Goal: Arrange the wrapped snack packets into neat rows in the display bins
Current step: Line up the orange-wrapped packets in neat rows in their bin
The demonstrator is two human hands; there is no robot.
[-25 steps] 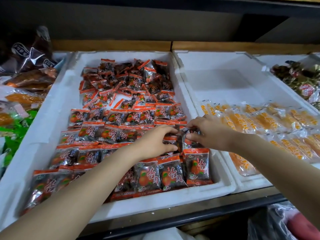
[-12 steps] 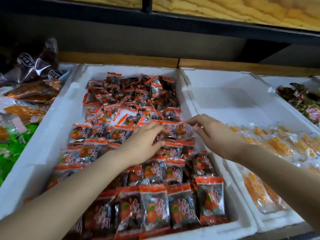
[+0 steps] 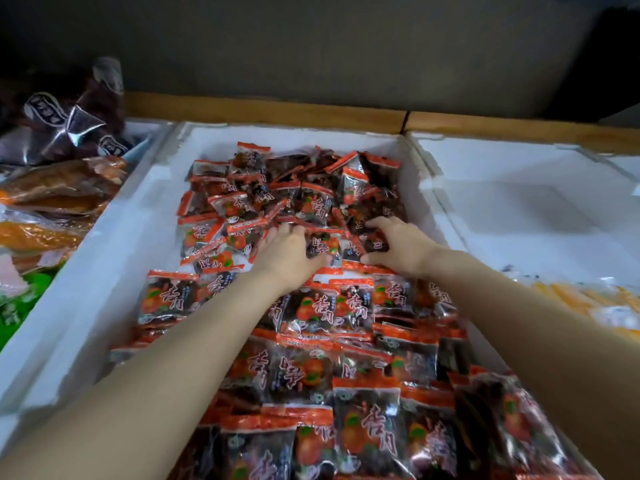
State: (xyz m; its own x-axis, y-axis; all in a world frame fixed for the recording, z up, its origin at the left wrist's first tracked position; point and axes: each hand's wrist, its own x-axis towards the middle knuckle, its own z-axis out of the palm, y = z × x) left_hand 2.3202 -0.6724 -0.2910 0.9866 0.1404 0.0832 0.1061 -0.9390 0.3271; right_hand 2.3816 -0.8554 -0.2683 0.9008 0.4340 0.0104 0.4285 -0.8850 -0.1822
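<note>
Both bare arms reached deep into the middle white foam display bin (image 3: 138,216), which was nearly full of small red-topped, dark plastic snack packets (image 3: 349,306). Nearer the person these lay in overlapping rows, labels up. At the far end they sat in a loose, jumbled heap (image 3: 304,188).

The left hand (image 3: 287,254) lay palm down on the near edge of that heap, fingers pointing away and thumb touching a packet that lay between the two hands. Whether its fingers had closed round anything, I could not tell. The right hand (image 3: 398,251) was just beside it, near the bin's right wall. Its fingers were curled over one dark packet (image 3: 372,239) and its thumb was tucked against the near edge, pinching it.

To the right stood a second white foam bin (image 3: 519,188), with yellow-orange wrapped packets (image 3: 588,303) at its near end. To the left, another bin held flat brown and orange packs (image 3: 59,188). Silver-and-dark foil bags (image 3: 72,123) were piled behind those, and green wrappers (image 3: 20,299) showed at the near edge. A light wooden ledge (image 3: 277,109) ran behind the bins, under a dark wall.
</note>
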